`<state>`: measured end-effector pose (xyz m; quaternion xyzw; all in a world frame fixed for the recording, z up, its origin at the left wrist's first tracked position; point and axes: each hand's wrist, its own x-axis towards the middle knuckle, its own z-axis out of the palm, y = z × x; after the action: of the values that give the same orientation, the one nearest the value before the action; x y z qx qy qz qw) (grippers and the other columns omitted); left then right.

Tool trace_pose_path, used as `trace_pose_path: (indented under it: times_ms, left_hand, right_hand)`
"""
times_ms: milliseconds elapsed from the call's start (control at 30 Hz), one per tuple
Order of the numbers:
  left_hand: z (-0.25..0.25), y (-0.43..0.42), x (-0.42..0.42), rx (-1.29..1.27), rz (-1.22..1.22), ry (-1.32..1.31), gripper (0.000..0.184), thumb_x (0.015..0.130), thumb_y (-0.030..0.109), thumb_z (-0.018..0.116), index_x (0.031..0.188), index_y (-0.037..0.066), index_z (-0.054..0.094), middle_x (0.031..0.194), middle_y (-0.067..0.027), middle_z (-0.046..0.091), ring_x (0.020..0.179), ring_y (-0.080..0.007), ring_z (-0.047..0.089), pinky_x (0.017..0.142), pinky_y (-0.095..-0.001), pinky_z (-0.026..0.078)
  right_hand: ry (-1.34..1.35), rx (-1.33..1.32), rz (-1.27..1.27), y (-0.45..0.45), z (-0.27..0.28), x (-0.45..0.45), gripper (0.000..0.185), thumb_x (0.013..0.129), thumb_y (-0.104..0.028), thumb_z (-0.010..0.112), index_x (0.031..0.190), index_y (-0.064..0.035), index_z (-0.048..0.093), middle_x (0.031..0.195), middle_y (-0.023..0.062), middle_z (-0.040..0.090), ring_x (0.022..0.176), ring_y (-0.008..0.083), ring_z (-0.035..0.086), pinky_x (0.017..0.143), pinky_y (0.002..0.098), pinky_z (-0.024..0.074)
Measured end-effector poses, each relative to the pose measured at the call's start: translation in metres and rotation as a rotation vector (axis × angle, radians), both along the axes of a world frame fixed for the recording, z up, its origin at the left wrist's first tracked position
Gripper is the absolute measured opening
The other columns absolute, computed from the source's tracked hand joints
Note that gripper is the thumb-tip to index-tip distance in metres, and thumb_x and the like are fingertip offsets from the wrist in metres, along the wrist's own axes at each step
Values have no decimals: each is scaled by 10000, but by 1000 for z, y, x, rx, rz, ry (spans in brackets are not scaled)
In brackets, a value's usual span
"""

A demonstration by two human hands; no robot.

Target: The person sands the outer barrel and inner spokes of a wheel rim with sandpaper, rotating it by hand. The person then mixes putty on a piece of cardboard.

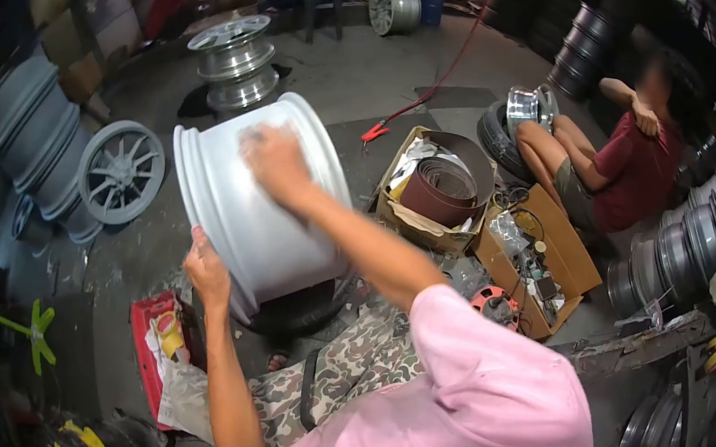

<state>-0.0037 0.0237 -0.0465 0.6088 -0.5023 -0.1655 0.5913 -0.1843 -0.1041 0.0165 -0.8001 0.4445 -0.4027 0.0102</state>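
Note:
A large silver-grey wheel rim (243, 199) lies tilted on its side in front of me, resting on a black tyre (301, 311). My left hand (207, 269) grips its near left lip, thumb up along the edge. Over the barrel of the rim, my right hand (275, 163) presses against the matt surface. That hand is smeared by motion, so its fingers and anything under them cannot be made out.
Cardboard boxes with a sanding-belt roll (449, 181) and tools (542, 270) stand right of the rim. A red case (151, 350) lies left of my legs. Stacked rims (234, 67) stand behind. At right sits a person in a dark red shirt (641, 170); a red hose (450, 73) crosses the floor.

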Motion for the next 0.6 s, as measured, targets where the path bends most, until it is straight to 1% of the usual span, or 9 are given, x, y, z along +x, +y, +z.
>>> trace_pose_path:
  times_ms: [67,167,233,267,333,433,500,567,600]
  left_hand:
    - [-7,-3,7,59,10,-64,677,1093,472,407,933,-134,663,645,-85,585,633,-171,514,621,-387,440]
    - [-1,0,-5,-59,19,25,658,1096,455,410,906,-120,669,634,-67,564,634,-161,504,624,-384,435]
    - [-4,-1,-4,54,35,-4,585,1091,395,429,992,-128,671,717,-145,643,665,-225,568,667,-419,463]
    - [-5,-2,0,165,42,-33,522,1087,335,449,1079,-137,672,799,-222,722,696,-289,632,711,-454,491]
    - [-33,-18,3,-137,69,-82,478,1084,284,461,1122,-153,652,786,-187,718,692,-249,609,694,-424,489]
    - [4,3,-5,-7,41,-83,555,1083,372,446,817,-88,606,580,-217,409,560,-252,359,565,-473,362]
    - [9,6,-3,17,86,-99,620,1087,427,404,811,-92,603,586,-229,435,548,-275,396,574,-472,378]
    - [9,4,-2,-24,28,-88,658,1085,461,378,806,-92,599,593,-252,458,534,-330,458,586,-479,398]
    - [9,5,-1,17,38,-115,662,1085,462,370,802,-92,599,602,-269,485,544,-385,511,597,-485,413]
  right_hand:
    - [47,-243,15,46,-32,26,383,914,-231,610,1267,-97,674,1402,122,591,1388,271,479,1193,558,275]
    - [218,-331,219,118,-83,-8,433,905,-265,650,1325,-161,643,1515,59,514,1472,226,401,1225,552,234]
    - [392,-459,241,117,-103,-56,502,885,-327,679,1368,-212,612,1524,3,509,1457,201,430,1214,547,268]
    - [359,-423,244,103,-97,-73,429,936,-288,643,1357,-203,633,1509,21,535,1416,208,486,1202,544,282]
    - [440,-406,53,67,-43,-83,377,962,-220,581,1322,-131,644,1465,61,574,1384,227,514,1179,567,308]
    - [177,-76,-84,-23,12,-56,356,1034,-270,483,1174,-51,725,1283,143,667,1174,356,607,1135,557,346]
    - [278,27,-97,-48,24,-19,361,1036,-272,466,1160,-52,724,1263,135,674,1141,336,628,1132,560,351]
    - [135,299,-92,-48,21,26,376,1020,-295,499,1193,-37,711,1277,142,668,1190,337,610,1136,557,349]
    - [92,78,13,-25,9,40,356,1011,-266,520,1230,-49,699,1324,151,640,1245,340,578,1143,546,344]
